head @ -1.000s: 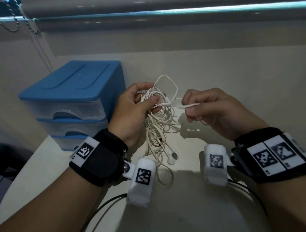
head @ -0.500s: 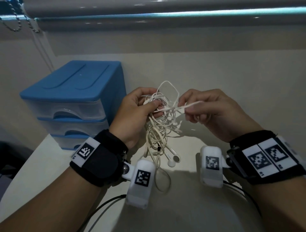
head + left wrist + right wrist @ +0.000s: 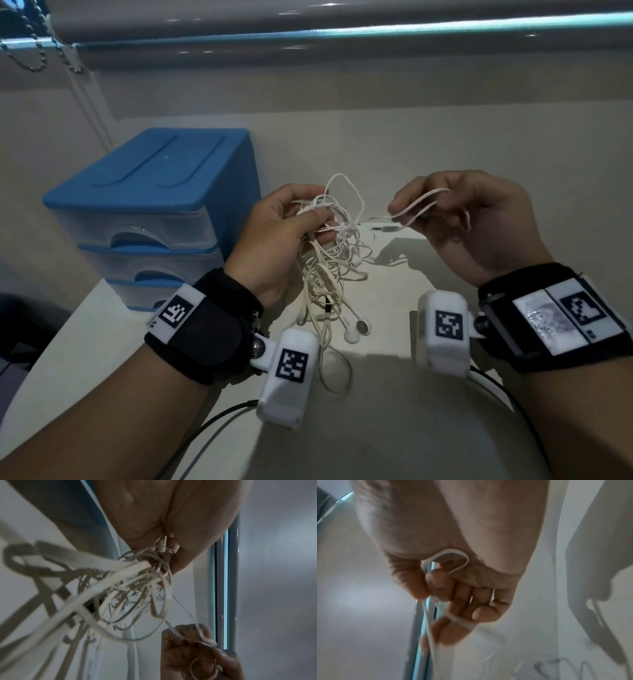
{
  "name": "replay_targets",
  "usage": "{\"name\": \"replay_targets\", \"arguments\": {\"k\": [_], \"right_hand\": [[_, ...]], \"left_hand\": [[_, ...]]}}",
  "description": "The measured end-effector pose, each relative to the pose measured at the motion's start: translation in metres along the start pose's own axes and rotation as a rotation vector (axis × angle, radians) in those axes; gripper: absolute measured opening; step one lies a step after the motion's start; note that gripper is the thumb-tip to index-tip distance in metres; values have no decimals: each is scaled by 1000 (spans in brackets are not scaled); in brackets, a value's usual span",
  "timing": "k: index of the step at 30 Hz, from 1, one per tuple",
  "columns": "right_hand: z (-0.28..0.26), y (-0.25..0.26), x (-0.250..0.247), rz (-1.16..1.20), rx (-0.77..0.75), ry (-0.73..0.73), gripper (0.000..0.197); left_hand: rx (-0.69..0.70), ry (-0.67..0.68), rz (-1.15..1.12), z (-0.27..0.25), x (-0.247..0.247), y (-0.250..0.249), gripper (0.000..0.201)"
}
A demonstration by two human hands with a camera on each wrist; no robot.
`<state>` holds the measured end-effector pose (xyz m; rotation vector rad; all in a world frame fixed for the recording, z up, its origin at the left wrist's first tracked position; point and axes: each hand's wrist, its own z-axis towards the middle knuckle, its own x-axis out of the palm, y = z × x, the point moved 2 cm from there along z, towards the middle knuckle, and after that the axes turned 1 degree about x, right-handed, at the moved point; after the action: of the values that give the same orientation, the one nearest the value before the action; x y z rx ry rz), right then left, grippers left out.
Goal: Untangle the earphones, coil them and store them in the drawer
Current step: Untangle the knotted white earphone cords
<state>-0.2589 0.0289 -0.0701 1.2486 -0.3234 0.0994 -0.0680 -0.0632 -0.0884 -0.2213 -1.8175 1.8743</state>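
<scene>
Your left hand (image 3: 274, 236) grips the messy bunch of earphones (image 3: 329, 260) above the counter (image 3: 394, 428), just right of the blue drawer box (image 3: 150, 212). Your right hand (image 3: 469, 226) pinches one loop of cord in curled fingers (image 3: 399, 205). Pull that loop out slowly and stop if it gets tight. Keep the bunch loose so knots can slip. Since a second ago, your hands are farther apart and more cord is out.

Pale table (image 3: 445, 144) — blue drawer unit (image 3: 154, 205) stands at its left
</scene>
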Motion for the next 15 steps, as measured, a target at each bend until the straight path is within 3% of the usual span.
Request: {"name": "replay_targets", "arguments": {"k": [4, 7, 11, 15], "right_hand": [[4, -5, -6, -160, 8, -196, 19], [5, -7, -7, -269, -9, -267, 31], [4, -9, -5, -330, 67, -185, 50], [2, -10, -1, -358, 130, -131, 31]], "left_hand": [[-10, 24, -32, -1, 0, -1, 26], [-21, 31, -61, -1, 0, -3, 29], [-21, 47, -98, -2, 1, -4, 31], [13, 74, -48, -4, 1, -5, 33]]}}
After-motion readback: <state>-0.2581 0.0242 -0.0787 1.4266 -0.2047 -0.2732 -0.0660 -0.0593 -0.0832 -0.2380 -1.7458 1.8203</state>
